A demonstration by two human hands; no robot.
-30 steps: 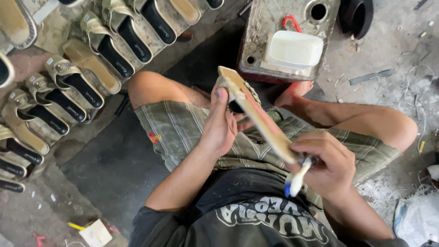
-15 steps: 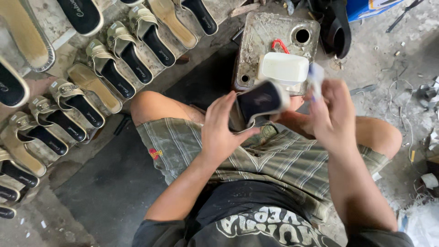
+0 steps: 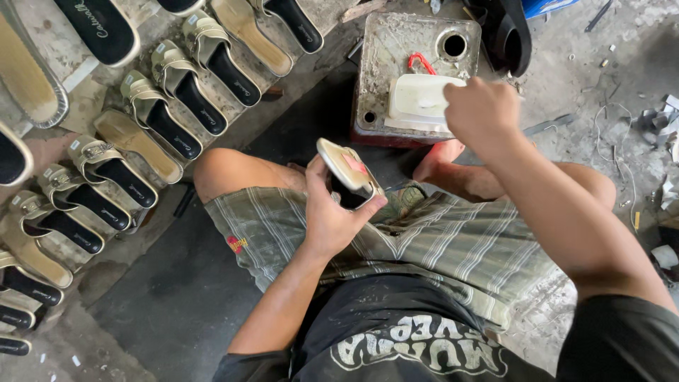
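The concrete floor [image 3: 177,304] takes up most of the view, dark and stained under the seated person, paler and littered with scraps to the right. Along the left side lie rows of sandals [image 3: 163,106], beige straps over black insoles, set side by side at a slant. Ahead of the person's crossed legs stands a battered metal can [image 3: 375,78], lying flat, with a round hole near its far right corner and a red ring on top. A white plastic tub [image 3: 417,99] sits on this can. The right hand [image 3: 481,113] reaches forward over the tub's right edge, fingers curled into a closed grip; what it pinches is hidden behind the knuckles. The left hand [image 3: 332,219] is raised over the lap in plaid shorts, its grip wrapped around a shoe sole [image 3: 348,170], thumb on the near side, the pale sole tilted up and away from the body, well apart from the tub.
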